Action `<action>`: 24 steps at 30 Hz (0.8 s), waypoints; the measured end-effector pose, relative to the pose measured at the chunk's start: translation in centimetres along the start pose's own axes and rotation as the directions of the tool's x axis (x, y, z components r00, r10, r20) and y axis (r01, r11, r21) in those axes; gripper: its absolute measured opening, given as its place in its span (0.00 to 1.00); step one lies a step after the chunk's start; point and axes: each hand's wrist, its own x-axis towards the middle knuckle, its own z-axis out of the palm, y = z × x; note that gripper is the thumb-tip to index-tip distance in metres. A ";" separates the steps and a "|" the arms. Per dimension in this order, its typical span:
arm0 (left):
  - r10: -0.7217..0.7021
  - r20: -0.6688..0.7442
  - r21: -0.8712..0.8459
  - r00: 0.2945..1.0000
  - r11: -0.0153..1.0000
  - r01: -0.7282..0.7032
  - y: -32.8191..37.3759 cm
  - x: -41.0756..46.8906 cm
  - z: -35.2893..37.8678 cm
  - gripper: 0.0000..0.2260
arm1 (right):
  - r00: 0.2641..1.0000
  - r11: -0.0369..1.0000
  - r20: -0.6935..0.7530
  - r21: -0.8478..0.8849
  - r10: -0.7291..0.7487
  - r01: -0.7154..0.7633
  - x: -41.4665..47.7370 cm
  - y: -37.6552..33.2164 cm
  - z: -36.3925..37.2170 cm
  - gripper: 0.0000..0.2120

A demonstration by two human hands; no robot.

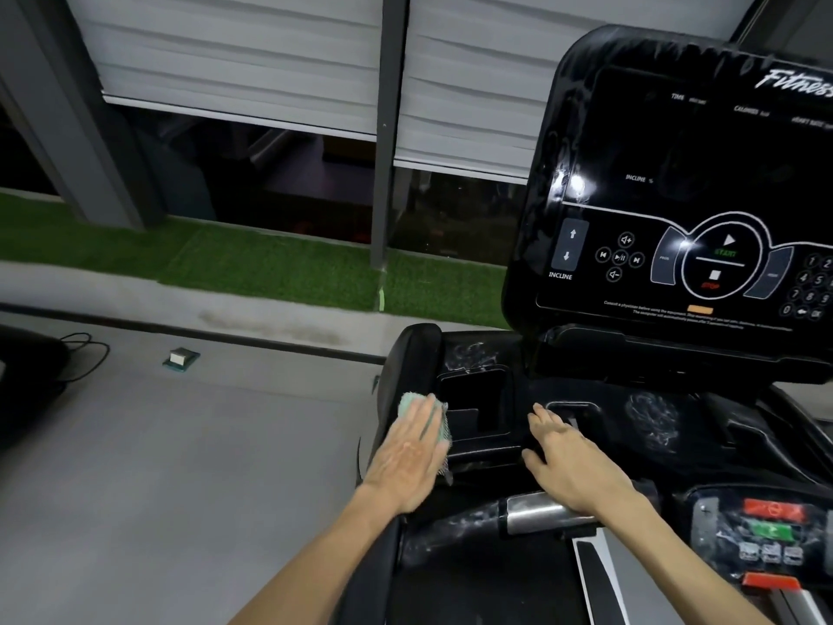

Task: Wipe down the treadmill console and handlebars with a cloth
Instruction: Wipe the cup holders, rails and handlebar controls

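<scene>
The black treadmill console fills the upper right, its glossy panel showing incline, start and stop markings. Below it lies a black tray with a cup holder recess. My left hand presses flat, fingers straight, on a pale green cloth against the tray's left edge, where the left handlebar curves up. My right hand rests open on the tray beside the recess, its wrist over a silver grip sensor on the front handlebar. White smear marks show on the tray surface.
A red and green button cluster sits at lower right. Grey floor spreads to the left, with a small box and a black cable on it. A green turf strip runs below dark windows with grey blinds.
</scene>
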 end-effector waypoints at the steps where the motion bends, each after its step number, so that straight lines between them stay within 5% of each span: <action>1: 0.024 0.025 0.014 0.999 1.000 -0.024 0.7 0.0 0.6 0.29 | 1.000 1.000 -0.002 0.000 -0.001 0.001 0.0 0.0 0.0 0.29; 8: 0.060 0.047 -0.052 0.997 0.997 -0.058 2.7 0.8 1.0 0.36 | 1.000 1.000 -0.008 -0.002 -0.004 0.004 0.0 -0.1 -0.2 0.28; 16: 0.172 0.232 -0.158 0.957 0.978 -0.138 2.5 2.2 -0.6 0.25 | 1.000 1.000 -0.016 0.018 0.001 -0.001 -0.2 -0.1 -0.3 0.28; 21: 0.233 0.264 0.085 0.936 0.961 -0.263 -1.4 0.9 -1.4 0.29 | 1.000 0.999 -0.020 0.036 -0.006 0.006 -0.1 0.0 -0.2 0.28; 24: 0.224 0.207 0.066 0.952 0.968 -0.242 -0.7 0.6 -0.5 0.30 | 1.000 1.000 -0.023 0.031 -0.007 0.008 0.0 -0.1 -0.3 0.28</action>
